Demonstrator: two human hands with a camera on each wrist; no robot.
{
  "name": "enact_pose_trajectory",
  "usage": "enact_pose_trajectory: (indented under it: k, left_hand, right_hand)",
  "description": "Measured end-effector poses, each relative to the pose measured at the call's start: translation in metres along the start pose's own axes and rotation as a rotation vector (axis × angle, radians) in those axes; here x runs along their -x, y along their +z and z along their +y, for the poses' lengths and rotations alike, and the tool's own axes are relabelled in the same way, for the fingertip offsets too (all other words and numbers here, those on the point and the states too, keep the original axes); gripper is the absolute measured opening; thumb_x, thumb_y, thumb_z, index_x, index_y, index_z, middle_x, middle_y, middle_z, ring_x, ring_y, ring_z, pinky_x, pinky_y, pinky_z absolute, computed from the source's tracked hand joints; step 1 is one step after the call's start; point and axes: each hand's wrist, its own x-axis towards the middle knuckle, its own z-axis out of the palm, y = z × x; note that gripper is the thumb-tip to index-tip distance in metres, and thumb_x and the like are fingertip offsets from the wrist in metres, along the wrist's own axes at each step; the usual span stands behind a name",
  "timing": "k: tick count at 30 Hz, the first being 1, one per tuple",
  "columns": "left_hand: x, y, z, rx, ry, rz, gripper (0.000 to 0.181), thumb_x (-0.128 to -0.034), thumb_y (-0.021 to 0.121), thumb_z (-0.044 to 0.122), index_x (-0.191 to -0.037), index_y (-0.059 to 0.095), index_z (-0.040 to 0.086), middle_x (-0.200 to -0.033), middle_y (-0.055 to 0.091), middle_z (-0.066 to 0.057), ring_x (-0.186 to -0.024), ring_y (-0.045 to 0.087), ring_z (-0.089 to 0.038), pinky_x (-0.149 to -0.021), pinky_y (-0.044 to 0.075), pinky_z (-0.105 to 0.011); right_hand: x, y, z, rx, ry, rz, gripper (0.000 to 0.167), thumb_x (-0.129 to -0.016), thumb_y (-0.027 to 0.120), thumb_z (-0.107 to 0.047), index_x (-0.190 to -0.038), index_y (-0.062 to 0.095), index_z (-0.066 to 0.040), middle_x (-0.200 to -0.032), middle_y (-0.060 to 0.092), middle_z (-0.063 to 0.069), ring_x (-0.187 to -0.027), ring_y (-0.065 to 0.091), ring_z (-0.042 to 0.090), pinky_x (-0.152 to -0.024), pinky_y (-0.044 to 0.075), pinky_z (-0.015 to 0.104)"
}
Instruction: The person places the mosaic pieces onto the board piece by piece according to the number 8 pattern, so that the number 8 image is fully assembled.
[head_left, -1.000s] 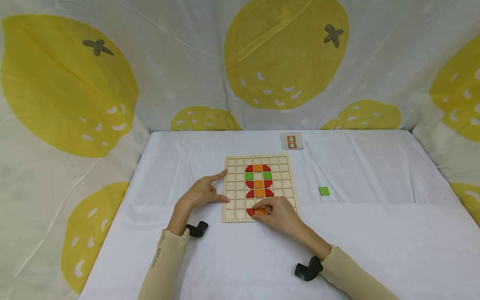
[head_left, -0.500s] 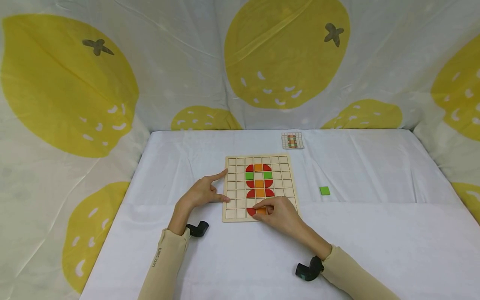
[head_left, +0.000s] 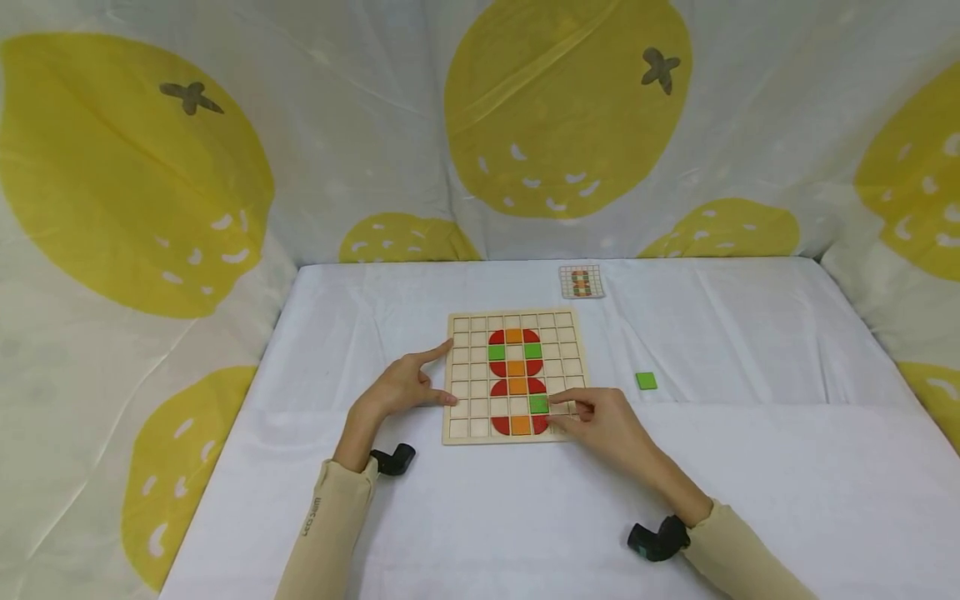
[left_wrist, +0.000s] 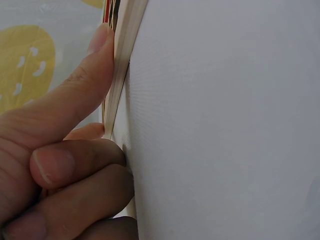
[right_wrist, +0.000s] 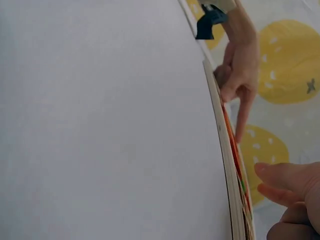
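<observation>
A square wooden grid board (head_left: 566,350) lies on the white cloth, bearing red quarter-round pieces, orange squares and green squares in its middle columns. My left hand (head_left: 397,385) touches the board's left edge with thumb and index finger spread apart; its other fingers are curled, as the left wrist view shows. Just right of a green square (head_left: 538,404) in the lower rows, my right hand (head_left: 609,427) hovers at the board with thumb and index finger slightly apart. Nothing shows between those fingertips (right_wrist: 262,170) in the right wrist view. In the bottom row, an orange square (head_left: 521,426) sits between two red pieces.
A loose green square (head_left: 646,381) lies on the cloth right of the board. Behind the board is a small pattern card (head_left: 581,282) with a similar grid design. Fabric with lemon prints (head_left: 570,108) hangs around the table's back and sides.
My right hand has moved right, off the bottom row's orange square, uncovering the green square and the right-hand red piece. The left hand stays at the board's edge.
</observation>
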Motion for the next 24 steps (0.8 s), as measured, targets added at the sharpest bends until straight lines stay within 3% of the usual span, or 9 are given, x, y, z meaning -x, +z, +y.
enact_pose_trajectory:
  k: [4,12,18,24]
  left_hand:
    - [0.001,-0.001,0.000,-0.001,0.003,-0.001,0.106,-0.0772,0.092,0.037,-0.164,0.030,0.032,-0.057,0.038,0.005,-0.053,0.032,-0.010,-0.057,0.031,-0.027]
    - [0.001,-0.001,0.000,0.000,0.008,0.003,0.105,-0.0779,0.092,0.035,-0.164,0.031,0.032,-0.057,0.037,0.005,-0.052,0.031,-0.010,-0.057,0.031,-0.027]
    - [0.001,-0.001,0.000,0.015,0.009,-0.007,0.106,-0.0780,0.092,0.034,-0.164,0.030,0.032,-0.057,0.037,0.006,-0.053,0.032,-0.010,-0.057,0.031,-0.027]
    - [0.001,-0.001,-0.001,0.016,0.028,-0.006,0.106,-0.0777,0.092,0.035,-0.164,0.030,0.031,-0.056,0.039,0.006,-0.053,0.032,-0.009,-0.058,0.031,-0.027]
  right_hand:
    - [0.007,-0.023,0.022,0.041,0.025,0.072,0.027,-0.086,0.086,-0.024,-0.111,0.081,-0.016,-0.059,0.029,-0.007,-0.058,0.027,0.008,-0.054,0.025,0.024]
    - [0.020,-0.062,0.057,0.114,-0.007,0.222,0.031,-0.084,0.087,-0.016,-0.114,0.080,-0.012,-0.064,0.028,-0.007,-0.062,0.029,0.003,-0.063,0.034,0.021]
    - [0.024,-0.081,0.070,0.131,0.017,0.259,0.033,-0.086,0.086,-0.017,-0.117,0.079,-0.011,-0.063,0.032,-0.006,-0.059,0.029,0.003,-0.053,0.030,0.024]
    - [0.022,-0.089,0.079,0.135,0.075,0.249,0.038,-0.089,0.083,-0.020,-0.124,0.075,-0.008,-0.060,0.034,-0.005,-0.055,0.028,0.004,-0.051,0.029,0.025]
